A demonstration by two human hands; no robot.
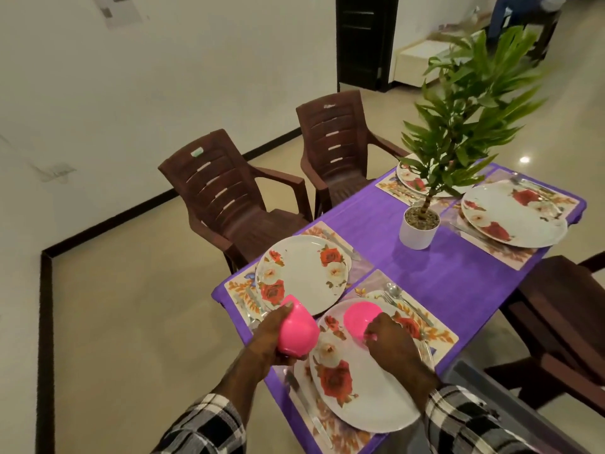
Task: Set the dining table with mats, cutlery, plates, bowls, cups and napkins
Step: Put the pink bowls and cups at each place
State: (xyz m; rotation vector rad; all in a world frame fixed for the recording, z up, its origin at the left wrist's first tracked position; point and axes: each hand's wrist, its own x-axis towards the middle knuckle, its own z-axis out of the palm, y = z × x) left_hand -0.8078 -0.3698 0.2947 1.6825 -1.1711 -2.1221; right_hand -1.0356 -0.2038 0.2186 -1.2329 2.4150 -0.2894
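A purple-clothed table [435, 276] carries several floral mats, each with a white rose-patterned plate and cutlery. My left hand [270, 339] grips a pink bowl [299, 332] tipped on its side, above the table's near left edge. My right hand [389, 342] holds a second pink bowl [360, 317] by its rim, upright over the nearest plate [363, 385]. A spoon and fork [401, 299] lie on the mat to the right of that plate, a knife [307, 411] to its left. Another plate [302, 273] lies beyond my left hand.
A potted green plant in a white pot [419, 229] stands mid-table. Two more plates [514, 213] lie at the far end. Two brown plastic chairs [235, 198] stand along the left side, a dark chair [563, 322] on the right.
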